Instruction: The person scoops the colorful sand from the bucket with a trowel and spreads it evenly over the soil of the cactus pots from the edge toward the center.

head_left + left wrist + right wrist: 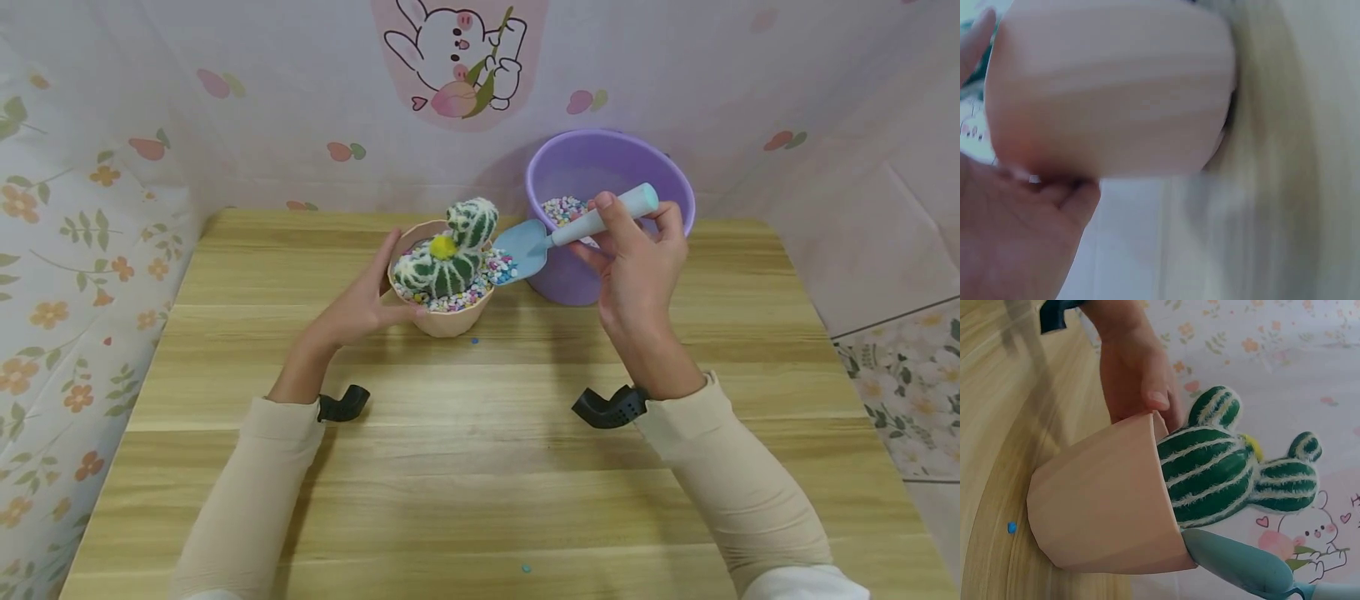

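A pale peach flower pot stands on the table, holding a green toy cactus with white fuzzy ribs and a yellow flower. Colourful pebbles surround the cactus base. My left hand grips the pot from the left, thumb at the front of the rim and fingers round the back. Between its fingers and thumb my right hand holds the handle of a light blue toy shovel. The blade tilts down to the pot's right rim, with pebbles at its tip. In the right wrist view, the blade overlaps the rim.
Behind and to the right stands a purple bucket with more colourful pebbles inside. One blue pebble lies in front of the pot, another pebble near the front edge. A patterned curtain hangs behind the wooden table.
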The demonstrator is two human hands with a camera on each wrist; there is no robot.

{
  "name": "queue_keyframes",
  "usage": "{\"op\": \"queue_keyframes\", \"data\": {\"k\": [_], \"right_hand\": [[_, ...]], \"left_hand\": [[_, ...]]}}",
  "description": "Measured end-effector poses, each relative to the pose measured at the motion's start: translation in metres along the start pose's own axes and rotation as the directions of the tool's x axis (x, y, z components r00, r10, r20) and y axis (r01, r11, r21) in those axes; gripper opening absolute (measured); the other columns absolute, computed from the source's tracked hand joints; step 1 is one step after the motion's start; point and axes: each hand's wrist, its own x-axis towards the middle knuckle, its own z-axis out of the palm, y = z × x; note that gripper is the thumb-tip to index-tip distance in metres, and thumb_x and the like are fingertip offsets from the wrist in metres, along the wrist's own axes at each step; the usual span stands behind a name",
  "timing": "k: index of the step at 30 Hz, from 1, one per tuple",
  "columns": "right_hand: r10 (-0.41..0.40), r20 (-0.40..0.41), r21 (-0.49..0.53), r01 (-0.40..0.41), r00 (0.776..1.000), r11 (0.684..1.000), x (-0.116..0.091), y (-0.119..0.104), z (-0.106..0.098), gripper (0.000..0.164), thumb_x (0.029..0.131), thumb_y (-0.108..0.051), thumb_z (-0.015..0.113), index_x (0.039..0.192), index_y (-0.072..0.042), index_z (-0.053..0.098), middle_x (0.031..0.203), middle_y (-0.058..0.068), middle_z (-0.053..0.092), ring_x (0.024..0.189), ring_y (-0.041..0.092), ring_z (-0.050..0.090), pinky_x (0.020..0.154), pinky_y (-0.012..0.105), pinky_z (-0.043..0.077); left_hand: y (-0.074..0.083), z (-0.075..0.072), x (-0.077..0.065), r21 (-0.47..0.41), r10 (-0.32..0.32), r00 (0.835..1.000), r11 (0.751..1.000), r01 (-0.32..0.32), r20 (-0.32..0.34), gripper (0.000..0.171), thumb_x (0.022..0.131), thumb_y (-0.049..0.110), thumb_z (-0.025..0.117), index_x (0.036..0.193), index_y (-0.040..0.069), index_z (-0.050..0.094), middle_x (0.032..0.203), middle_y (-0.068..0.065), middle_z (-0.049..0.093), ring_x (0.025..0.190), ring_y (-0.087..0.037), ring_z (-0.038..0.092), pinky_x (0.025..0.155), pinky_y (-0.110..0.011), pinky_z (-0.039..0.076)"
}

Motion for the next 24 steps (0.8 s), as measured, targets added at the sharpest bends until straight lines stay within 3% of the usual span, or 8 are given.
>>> {"op": "queue_keyframes", "data": {"k": [4, 8, 15, 24], "right_hand": [[-0.002, 0.004, -0.011, 0.003, 1.000, 1.000, 0.001, -0.001, 0.000, 0.034, 0.078, -0.008, 0.081, 0.090, -0.002, 0.050, 0.087, 0.017, 0.069, 0.067, 0.027, 0.071, 0.055, 0.037, 0.058], [-0.004, 0.010, -0.018, 0.004, 1.000, 1.000, 0.001, -0.001, 0.000, 0.034, 0.078, -0.008, 0.081, 0.090, -0.002, 0.050, 0.089, 0.018, 0.069, 0.067, 0.027, 0.071, 0.057, 0.038, 0.058], [-0.003, 0.005, -0.030, 0.003, 1.000, 1.000, 0.002, -0.002, 0.001, 0.034, 0.078, -0.008, 0.082, 0.090, -0.003, 0.050, 0.089, 0.017, 0.068, 0.066, 0.027, 0.070, 0.057, 0.037, 0.058], [-0.017, 0.015, -0.043, 0.018, 1.000, 0.999, 0.005, -0.002, 0.004, 0.033, 0.078, -0.007, 0.081, 0.090, -0.004, 0.050, 0.089, 0.016, 0.067, 0.067, 0.026, 0.069, 0.059, 0.039, 0.059]], "left_hand": [[-0.002, 0.010, 0.000, -0.024, -0.044, 0.995, 0.999, 0.042, -0.085, 0.118, 0.079, 0.026, 0.082, 0.156, 0.027, -0.007, 0.163, 0.000, 0.002, 0.145, -0.023, 0.023, 0.116, -0.046, 0.025], [-0.001, 0.012, 0.001, -0.026, -0.063, 0.992, 0.998, 0.060, -0.112, 0.117, 0.079, 0.024, 0.082, 0.157, 0.027, -0.005, 0.162, -0.003, 0.008, 0.141, -0.024, 0.031, 0.113, -0.045, 0.030], [0.002, 0.005, 0.005, 0.006, -0.064, 0.996, 0.998, 0.065, -0.061, 0.116, 0.079, 0.023, 0.082, 0.157, 0.024, -0.004, 0.161, -0.009, 0.013, 0.142, -0.026, 0.029, 0.115, -0.047, 0.025], [0.004, -0.006, 0.012, 0.010, -0.065, 0.998, 0.998, 0.065, 0.007, 0.114, 0.079, 0.022, 0.082, 0.157, 0.024, -0.002, 0.160, -0.008, 0.016, 0.139, -0.023, 0.033, 0.113, -0.044, 0.031]]}}
